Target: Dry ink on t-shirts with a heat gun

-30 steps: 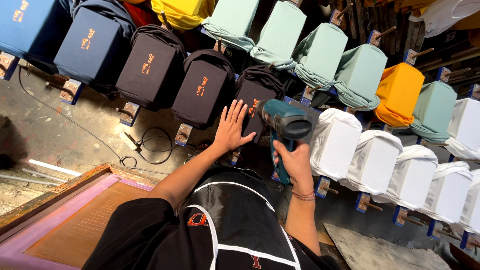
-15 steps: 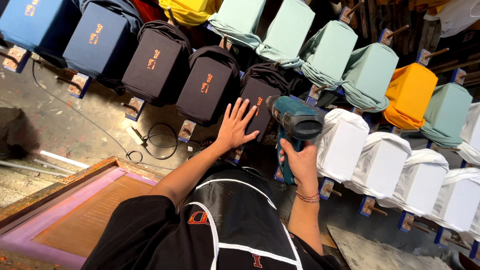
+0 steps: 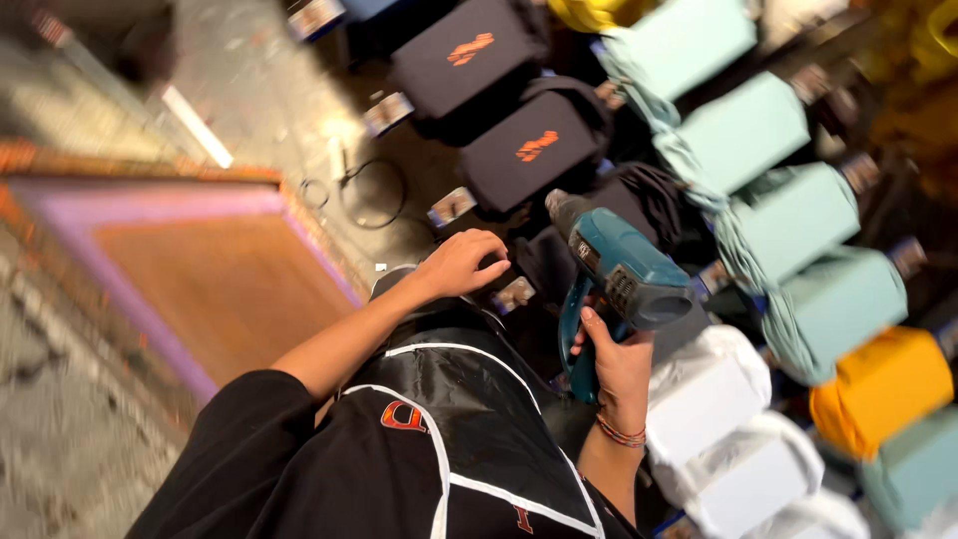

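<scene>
Heat is the step in hand, I judge: my right hand (image 3: 617, 371) is clamped around the grip of the teal heat gun (image 3: 617, 279), just right of the frame's middle, its nozzle aimed up-left at a black shirt (image 3: 574, 255) stretched on its board. My left hand (image 3: 464, 265) rests beside it with fingers loosely curled, gripping nothing, touching the near edge of that board as far as I can tell. Next I would need the palm clear of the hot air and the nozzle kept off the cloth. Above sit two more black shirts with orange prints (image 3: 539, 145); mint-green shirts (image 3: 788, 215) and white ones (image 3: 704, 394) crowd the right. A wooden screen frame (image 3: 215, 279) fills the left, and a coiled cable (image 3: 374, 195) lies near.
</scene>
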